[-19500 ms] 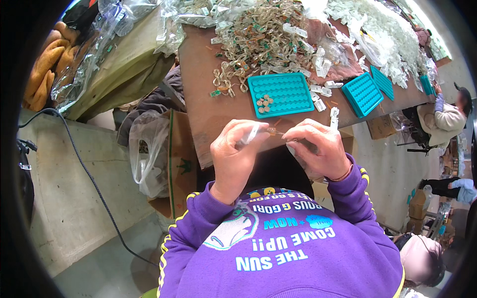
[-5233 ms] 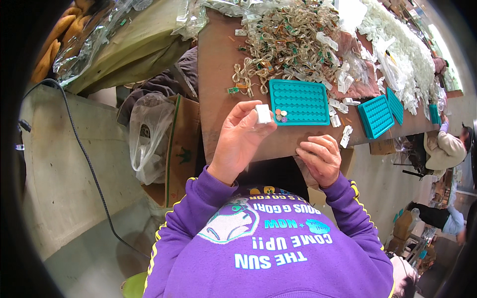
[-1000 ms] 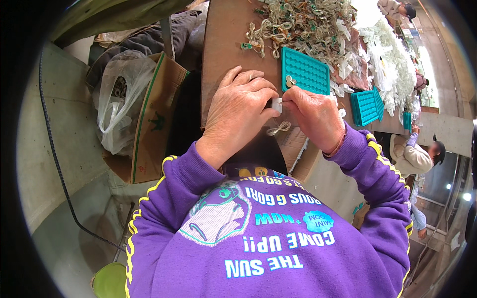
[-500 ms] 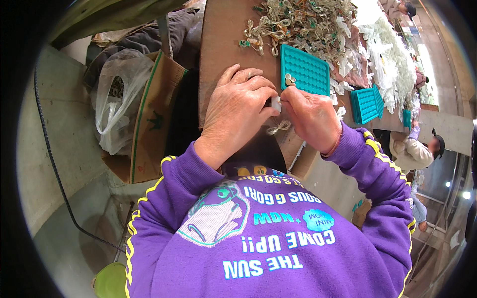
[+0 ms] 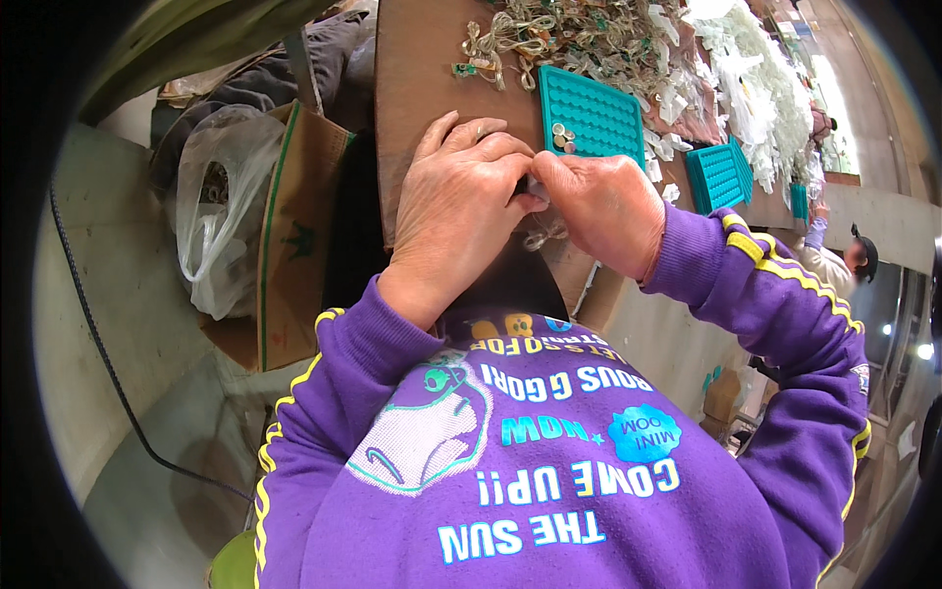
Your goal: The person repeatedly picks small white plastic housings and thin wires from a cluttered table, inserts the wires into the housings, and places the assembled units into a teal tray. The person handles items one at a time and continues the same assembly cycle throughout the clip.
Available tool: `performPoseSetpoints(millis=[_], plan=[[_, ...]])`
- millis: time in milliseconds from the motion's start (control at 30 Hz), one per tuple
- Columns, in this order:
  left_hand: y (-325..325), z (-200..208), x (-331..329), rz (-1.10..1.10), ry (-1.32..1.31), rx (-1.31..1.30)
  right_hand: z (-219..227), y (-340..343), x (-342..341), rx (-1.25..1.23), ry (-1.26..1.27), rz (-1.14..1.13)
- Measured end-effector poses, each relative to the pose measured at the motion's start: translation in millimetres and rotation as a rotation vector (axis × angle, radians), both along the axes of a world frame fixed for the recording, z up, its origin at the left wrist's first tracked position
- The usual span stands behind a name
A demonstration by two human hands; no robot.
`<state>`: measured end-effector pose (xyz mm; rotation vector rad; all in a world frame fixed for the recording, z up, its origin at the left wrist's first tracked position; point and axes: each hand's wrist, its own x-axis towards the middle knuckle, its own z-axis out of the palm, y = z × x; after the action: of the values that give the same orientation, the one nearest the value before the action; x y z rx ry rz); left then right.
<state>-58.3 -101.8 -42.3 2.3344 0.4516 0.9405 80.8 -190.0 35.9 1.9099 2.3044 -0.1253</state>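
My left hand (image 5: 454, 206) is closed in a pinch at the table's near edge, its fingertips on a small white piece (image 5: 536, 187). Thumb and forefinger of my right hand (image 5: 610, 211) meet the same piece from the right, and they cover most of it. Below the fingers hangs a clear coiled cord (image 5: 545, 234), which seems joined to the piece. Just beyond my right hand lies a teal tray (image 5: 601, 106) with rows of small hollows. Several small round silvery discs (image 5: 562, 137), like button batteries, rest in its near left corner.
A heap of clear coiled cords with green bits (image 5: 579, 39) covers the far table (image 5: 422, 74). White plastic pieces (image 5: 751, 88) are piled to the right, near more teal trays (image 5: 716, 177). A cardboard box (image 5: 289, 236) with a plastic bag (image 5: 221, 196) stands left. A co-worker (image 5: 839, 265) is at right.
My fingers have closed further over the white piece, and my right hand has shifted slightly left and up. The table and trays sit a little further left and higher in view.
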Motion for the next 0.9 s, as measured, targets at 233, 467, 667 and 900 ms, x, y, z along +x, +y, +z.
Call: performPoseSetpoints(millis=[233, 467, 667, 900], plan=[[-1, 3, -2, -0.007, 0.027, -0.021, 9, -14, 7, 0.173, 0.245, -0.195], [-1, 4, -1, -0.005, 0.032, -0.019, -4, -17, 11, 0.170, 0.408, -0.263], [-1, 3, -2, -0.005, 0.027, -0.019, -7, -18, 8, 0.181, 0.418, -0.271], [-1, 3, -2, -0.002, 0.023, -0.022, -6, -14, 8, 0.145, 0.280, -0.187]])
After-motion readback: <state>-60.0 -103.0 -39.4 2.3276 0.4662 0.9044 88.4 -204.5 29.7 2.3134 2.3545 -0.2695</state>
